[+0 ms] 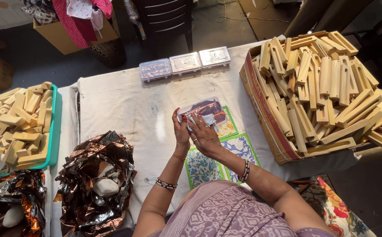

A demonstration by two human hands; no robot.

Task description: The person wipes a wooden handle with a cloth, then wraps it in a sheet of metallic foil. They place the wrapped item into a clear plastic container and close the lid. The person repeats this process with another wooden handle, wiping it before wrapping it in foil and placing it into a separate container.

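Clear plastic box (204, 109) gripped by left hand (182, 131) and right hand (204, 136)

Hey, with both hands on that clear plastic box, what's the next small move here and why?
Probably press the lid down and set the clear box beside the three closed boxes at the table's far edge. The left hand grips its near end, the right hand holds a white cloth against it, and coppery foil already shows inside, so it looks filled. Whether the lid is latched cannot be seen.

A packing workshop: carton (261, 94) of wooden pieces (327, 83) (heaped), cloth-covered table (125, 105), 3 clear boxes (185, 62).
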